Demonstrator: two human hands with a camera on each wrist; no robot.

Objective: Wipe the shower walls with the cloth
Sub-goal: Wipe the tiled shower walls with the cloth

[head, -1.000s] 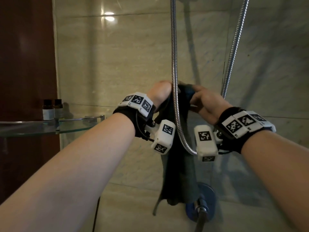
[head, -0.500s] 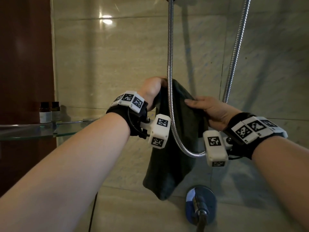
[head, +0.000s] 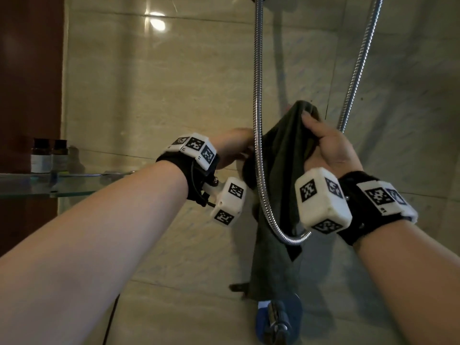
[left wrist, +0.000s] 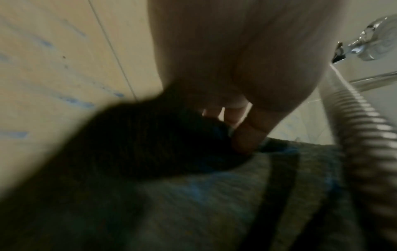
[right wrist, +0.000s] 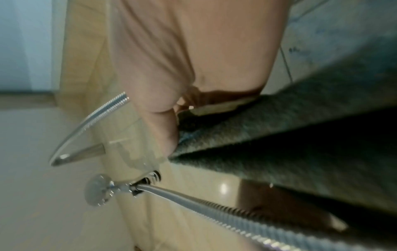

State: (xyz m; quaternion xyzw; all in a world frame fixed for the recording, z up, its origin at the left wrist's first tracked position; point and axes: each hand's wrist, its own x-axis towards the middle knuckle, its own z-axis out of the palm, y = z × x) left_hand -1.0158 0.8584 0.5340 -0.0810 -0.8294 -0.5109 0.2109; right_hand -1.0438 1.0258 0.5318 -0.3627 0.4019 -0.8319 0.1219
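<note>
Before the beige tiled shower wall (head: 174, 100), behind the looped metal shower hose (head: 258, 155), both hands grip the dark green cloth (head: 281, 155): right hand (head: 331, 148) at its top, left hand (head: 234, 148) lower

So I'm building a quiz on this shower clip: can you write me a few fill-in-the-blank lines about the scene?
1. Both hands hold the dark ____ up in front of the tiled wall.
2. The right hand grips it ____ than the left hand.
3. The metal hose hangs in a ____.
4. Two small bottles stand on the ____ shelf.

Missing: cloth; higher; loop; glass
</note>
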